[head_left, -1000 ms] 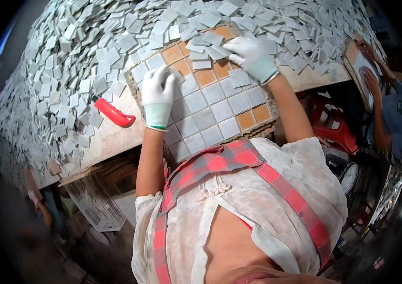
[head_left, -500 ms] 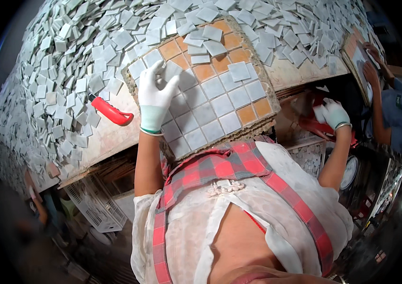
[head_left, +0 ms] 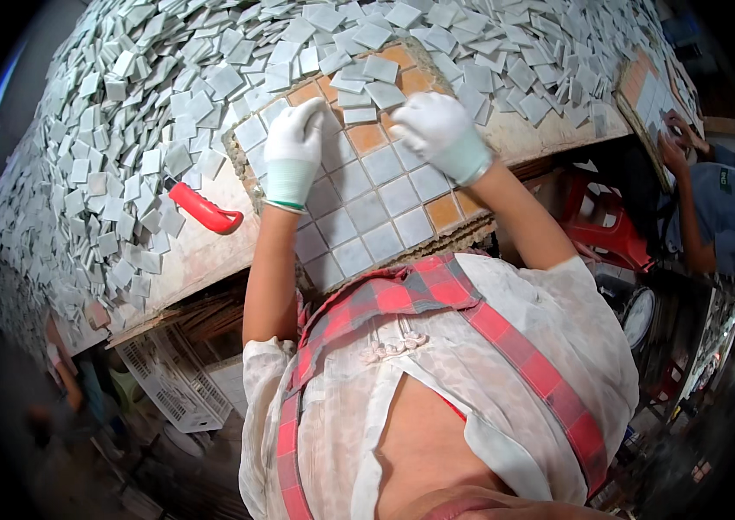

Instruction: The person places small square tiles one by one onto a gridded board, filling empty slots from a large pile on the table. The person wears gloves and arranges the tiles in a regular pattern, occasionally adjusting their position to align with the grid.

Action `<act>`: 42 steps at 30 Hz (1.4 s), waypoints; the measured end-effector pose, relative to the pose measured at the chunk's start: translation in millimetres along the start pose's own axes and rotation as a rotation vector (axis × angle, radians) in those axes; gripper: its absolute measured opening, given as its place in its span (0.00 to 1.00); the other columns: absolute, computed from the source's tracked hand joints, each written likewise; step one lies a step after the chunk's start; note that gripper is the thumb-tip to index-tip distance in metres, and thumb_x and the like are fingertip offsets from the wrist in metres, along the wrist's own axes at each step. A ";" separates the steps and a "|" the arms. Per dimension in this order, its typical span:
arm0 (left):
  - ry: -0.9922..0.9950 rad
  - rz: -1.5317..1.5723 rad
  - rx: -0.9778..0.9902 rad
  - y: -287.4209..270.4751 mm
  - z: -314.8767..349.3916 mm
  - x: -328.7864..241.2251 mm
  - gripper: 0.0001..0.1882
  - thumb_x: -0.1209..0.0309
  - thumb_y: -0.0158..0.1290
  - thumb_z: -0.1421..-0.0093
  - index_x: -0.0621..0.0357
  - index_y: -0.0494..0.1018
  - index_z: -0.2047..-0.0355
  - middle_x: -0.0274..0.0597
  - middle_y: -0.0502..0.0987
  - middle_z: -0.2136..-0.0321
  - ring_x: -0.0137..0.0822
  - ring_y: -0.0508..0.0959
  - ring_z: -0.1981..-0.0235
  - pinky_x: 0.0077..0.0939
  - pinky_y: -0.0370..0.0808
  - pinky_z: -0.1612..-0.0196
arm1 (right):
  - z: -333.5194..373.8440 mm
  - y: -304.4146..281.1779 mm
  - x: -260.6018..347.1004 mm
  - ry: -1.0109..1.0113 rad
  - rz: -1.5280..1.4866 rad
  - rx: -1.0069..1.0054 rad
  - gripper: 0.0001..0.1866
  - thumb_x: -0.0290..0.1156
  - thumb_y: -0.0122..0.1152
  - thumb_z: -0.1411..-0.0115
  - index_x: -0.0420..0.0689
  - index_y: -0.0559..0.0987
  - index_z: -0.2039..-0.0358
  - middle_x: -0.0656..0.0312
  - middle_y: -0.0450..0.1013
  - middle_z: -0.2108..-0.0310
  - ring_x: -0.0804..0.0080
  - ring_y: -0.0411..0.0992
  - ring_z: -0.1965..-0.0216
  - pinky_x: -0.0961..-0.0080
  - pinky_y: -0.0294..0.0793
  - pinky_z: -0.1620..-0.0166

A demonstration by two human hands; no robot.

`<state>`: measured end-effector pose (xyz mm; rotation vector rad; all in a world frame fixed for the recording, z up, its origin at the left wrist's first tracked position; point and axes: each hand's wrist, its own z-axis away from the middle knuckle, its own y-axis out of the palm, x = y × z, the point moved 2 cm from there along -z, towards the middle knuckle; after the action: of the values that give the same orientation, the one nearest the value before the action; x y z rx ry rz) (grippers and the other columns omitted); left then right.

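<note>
A square board (head_left: 367, 212) lies slanted before me, its rough edge framing a grid of cells. Pale grey-white square tiles (head_left: 365, 210) fill many cells, while others show orange. Several loose tiles (head_left: 382, 94) are piled over its upper part. My left hand (head_left: 294, 154), in a white glove, is over the board's left side with fingers bent together; whatever is in them cannot be made out. My right hand (head_left: 438, 134), gloved too, is curled over the right part, fingertips near an orange cell. It hides the tiles under it, and its grip is unclear.
Heaps of loose white tiles (head_left: 211, 82) cover the table (head_left: 203, 256) behind and left. A red-handled tool (head_left: 205, 208) lies left of the board. Another person (head_left: 705, 191) works at a similar board (head_left: 644, 95) at right, near a red stool (head_left: 605, 230). A white crate (head_left: 181, 381) stands below left.
My right hand has come from beyond the board's right edge onto its upper right, covering where a loose tile lay. My left hand has shifted slightly, and its spread fingers have drawn together.
</note>
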<state>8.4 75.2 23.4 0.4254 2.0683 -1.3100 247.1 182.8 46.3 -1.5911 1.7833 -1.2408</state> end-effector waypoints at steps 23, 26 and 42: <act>0.284 -0.174 -0.049 0.9 21.7 -11.8 0.10 0.74 0.55 0.36 0.54 0.78 0.54 0.44 0.81 0.54 0.54 0.79 0.53 0.45 0.77 0.50 | -8.4 29.2 -6.3 -0.229 -0.175 0.186 0.05 0.31 0.65 0.39 0.47 0.79 0.63 0.61 0.76 0.58 0.58 0.77 0.59 0.62 0.79 0.56; 0.059 -0.115 0.015 -4.0 2.5 -19.6 0.15 0.67 0.62 0.36 0.56 0.81 0.50 0.46 0.85 0.58 0.48 0.84 0.55 0.38 0.80 0.50 | -10.7 31.7 -9.6 -0.192 -0.273 0.149 0.06 0.31 0.65 0.38 0.47 0.80 0.61 0.61 0.77 0.52 0.57 0.77 0.52 0.60 0.78 0.50; 0.144 -0.182 -0.159 -11.7 -17.0 -8.6 0.27 0.79 0.62 0.46 0.59 0.76 0.44 0.47 0.79 0.61 0.45 0.79 0.62 0.37 0.77 0.56 | -28.7 33.9 -61.7 0.065 0.093 -0.005 0.13 0.44 0.67 0.36 0.52 0.83 0.55 0.60 0.74 0.59 0.57 0.76 0.59 0.60 0.79 0.56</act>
<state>2.1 85.6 42.2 0.2735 2.3588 -1.2364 220.2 248.0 18.0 -1.4679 1.8794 -1.2583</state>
